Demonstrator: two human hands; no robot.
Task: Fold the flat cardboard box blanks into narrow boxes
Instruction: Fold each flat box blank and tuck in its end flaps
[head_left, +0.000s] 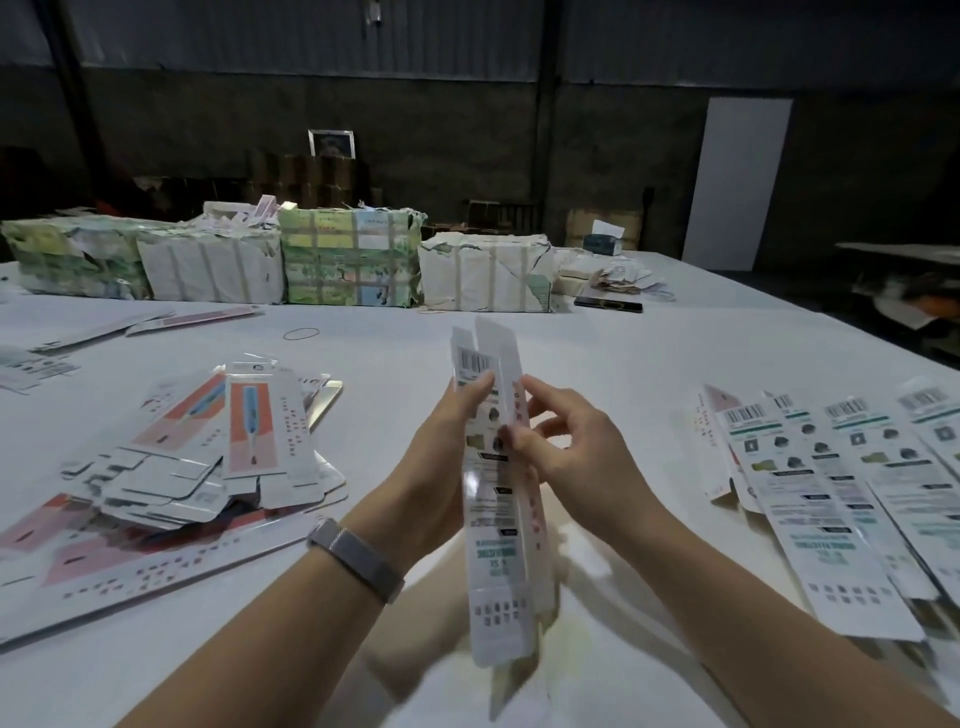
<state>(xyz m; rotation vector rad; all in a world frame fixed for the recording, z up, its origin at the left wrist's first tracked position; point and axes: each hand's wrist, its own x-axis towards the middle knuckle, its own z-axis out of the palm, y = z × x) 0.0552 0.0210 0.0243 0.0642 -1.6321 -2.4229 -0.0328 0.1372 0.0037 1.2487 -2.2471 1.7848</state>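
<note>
Dim warehouse, big white surface (623, 353) with wrapped bundles (348, 257) along the far edge. Box blank (493, 483) is held upright mid-air at centre, partly squared into a narrow sleeve, top flaps loose. Left hand (441, 467) grip: fingers curled round the blank's left edge, thumb hidden behind. Right hand (566, 447) grip: thumb and fingertips pinching the right panel near the upper half. Loose flat blanks (249, 441) piled left, finished-looking narrow boxes (831, 493) fanned out right.

Risks, as I read it: pinch sits high, so the long lower end could twist and crease off the score line; squeezing too hard would flatten the sleeve again.

Print: barcode near the top, small icons, teal heading upside down, too blurred to read. No brand legible.
</note>
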